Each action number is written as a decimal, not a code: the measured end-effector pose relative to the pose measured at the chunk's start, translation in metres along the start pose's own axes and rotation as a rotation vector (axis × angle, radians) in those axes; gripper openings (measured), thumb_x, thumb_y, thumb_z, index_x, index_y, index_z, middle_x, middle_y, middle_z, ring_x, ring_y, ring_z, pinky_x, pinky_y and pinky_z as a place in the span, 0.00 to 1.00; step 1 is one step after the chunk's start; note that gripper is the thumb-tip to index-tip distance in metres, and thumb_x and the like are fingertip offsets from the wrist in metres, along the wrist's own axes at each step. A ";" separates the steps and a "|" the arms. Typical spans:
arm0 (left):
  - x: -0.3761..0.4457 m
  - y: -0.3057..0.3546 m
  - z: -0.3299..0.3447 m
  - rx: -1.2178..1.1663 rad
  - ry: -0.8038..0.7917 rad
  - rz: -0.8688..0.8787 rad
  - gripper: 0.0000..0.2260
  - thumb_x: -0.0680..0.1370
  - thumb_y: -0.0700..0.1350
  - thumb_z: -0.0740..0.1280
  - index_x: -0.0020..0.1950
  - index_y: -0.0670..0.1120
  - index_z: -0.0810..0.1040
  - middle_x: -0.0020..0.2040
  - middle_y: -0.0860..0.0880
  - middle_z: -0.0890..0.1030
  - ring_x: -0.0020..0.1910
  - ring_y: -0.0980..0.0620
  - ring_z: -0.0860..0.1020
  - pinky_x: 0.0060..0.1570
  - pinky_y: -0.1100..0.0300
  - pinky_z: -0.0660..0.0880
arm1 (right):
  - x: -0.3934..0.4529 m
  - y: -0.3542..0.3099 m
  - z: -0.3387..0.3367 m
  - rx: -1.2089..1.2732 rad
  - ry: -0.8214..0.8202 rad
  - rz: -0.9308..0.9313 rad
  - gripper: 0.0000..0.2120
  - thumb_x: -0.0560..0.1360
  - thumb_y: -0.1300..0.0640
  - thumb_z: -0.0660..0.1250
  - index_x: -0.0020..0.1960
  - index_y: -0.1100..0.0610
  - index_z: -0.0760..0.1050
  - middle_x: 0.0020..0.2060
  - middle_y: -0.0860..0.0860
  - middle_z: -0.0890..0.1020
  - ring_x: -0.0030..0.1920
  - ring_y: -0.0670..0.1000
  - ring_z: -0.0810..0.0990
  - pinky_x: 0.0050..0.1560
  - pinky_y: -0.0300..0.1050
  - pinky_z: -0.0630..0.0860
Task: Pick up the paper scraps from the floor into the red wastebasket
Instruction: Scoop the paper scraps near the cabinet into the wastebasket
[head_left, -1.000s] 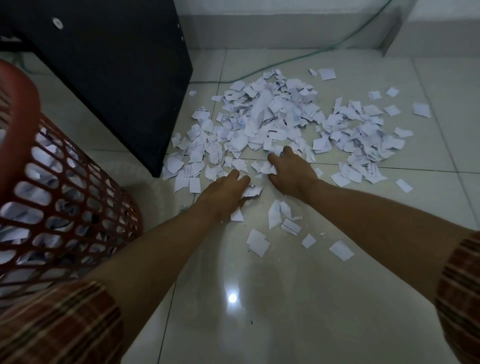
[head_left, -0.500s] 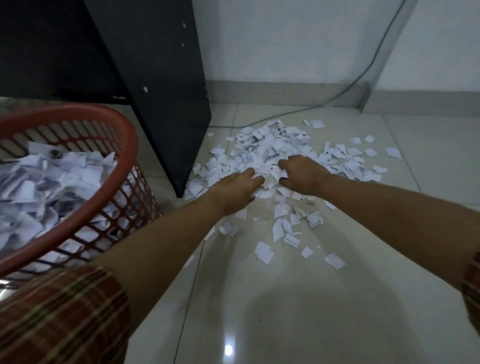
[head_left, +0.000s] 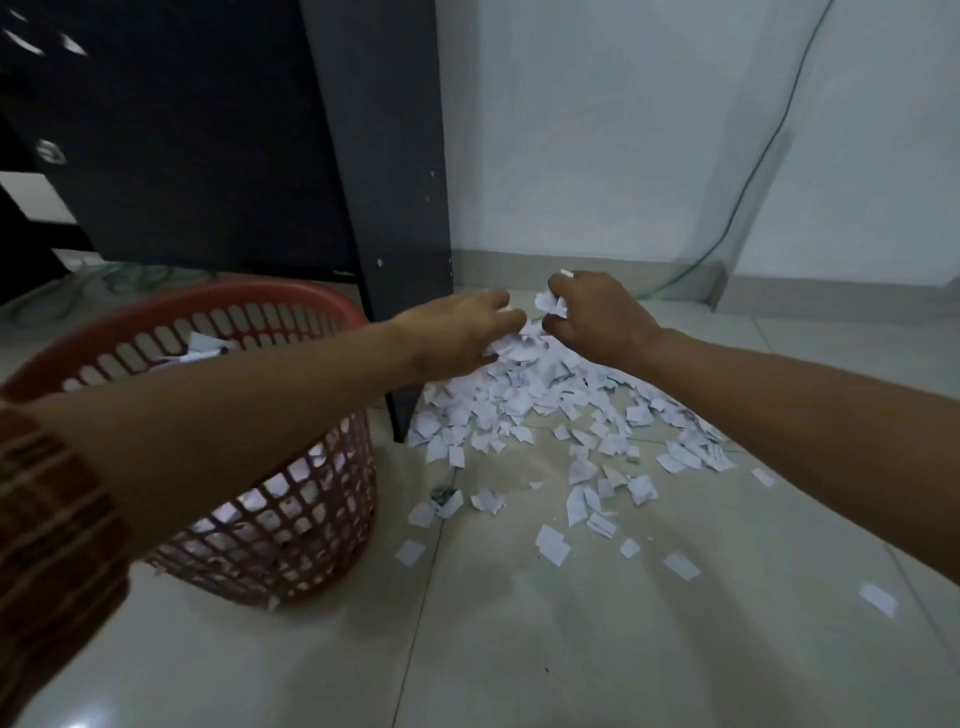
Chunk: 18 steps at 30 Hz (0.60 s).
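Several white paper scraps (head_left: 550, 415) lie spread over the pale tiled floor, right of centre. My left hand (head_left: 457, 332) and my right hand (head_left: 592, 317) are raised above the pile, close together, each gripping a bunch of paper scraps (head_left: 524, 338) gathered between them. The red wastebasket (head_left: 291, 519) stands on the floor at the left, under my left forearm. It has a lattice wall, and paper shows inside it through the holes and over the rim.
A black desk panel (head_left: 395, 171) stands on the floor right behind the wastebasket and next to the pile. A green cable (head_left: 748, 192) runs down the white wall to the skirting. Loose scraps (head_left: 680, 566) lie nearer to me on the tiles.
Both hands closed on a bunch of scraps and lifted it off the floor. The view tilted up, so the wastebasket now shows from the side.
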<state>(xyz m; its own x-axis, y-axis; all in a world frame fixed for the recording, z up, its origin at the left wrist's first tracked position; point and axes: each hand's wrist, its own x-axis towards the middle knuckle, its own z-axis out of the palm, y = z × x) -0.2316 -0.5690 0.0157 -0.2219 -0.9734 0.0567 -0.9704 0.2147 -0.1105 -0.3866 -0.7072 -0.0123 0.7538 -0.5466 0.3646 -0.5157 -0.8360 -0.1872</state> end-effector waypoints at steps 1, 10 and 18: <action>-0.010 -0.008 -0.008 0.016 0.000 -0.008 0.19 0.78 0.43 0.68 0.67 0.45 0.68 0.60 0.44 0.71 0.52 0.47 0.74 0.46 0.60 0.68 | 0.004 -0.011 -0.004 0.020 0.022 -0.016 0.09 0.73 0.55 0.68 0.43 0.57 0.68 0.41 0.62 0.78 0.42 0.62 0.76 0.40 0.46 0.62; -0.090 -0.066 -0.040 0.021 0.028 -0.129 0.16 0.77 0.39 0.67 0.64 0.45 0.72 0.55 0.46 0.70 0.47 0.50 0.71 0.42 0.59 0.65 | 0.029 -0.072 -0.008 0.134 0.149 -0.172 0.07 0.74 0.55 0.67 0.42 0.56 0.70 0.37 0.57 0.78 0.35 0.53 0.71 0.34 0.37 0.62; -0.142 -0.126 -0.044 -0.022 0.132 -0.422 0.17 0.78 0.42 0.67 0.66 0.45 0.71 0.57 0.44 0.71 0.50 0.40 0.76 0.51 0.46 0.74 | 0.067 -0.146 -0.002 0.265 0.224 -0.270 0.08 0.70 0.53 0.63 0.39 0.55 0.66 0.33 0.54 0.73 0.34 0.54 0.69 0.37 0.43 0.60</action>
<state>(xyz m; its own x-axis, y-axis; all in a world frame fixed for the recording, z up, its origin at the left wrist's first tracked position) -0.0818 -0.4541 0.0656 0.1858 -0.9579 0.2188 -0.9800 -0.1969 -0.0296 -0.2611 -0.6215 0.0416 0.7253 -0.3080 0.6157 -0.1683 -0.9465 -0.2754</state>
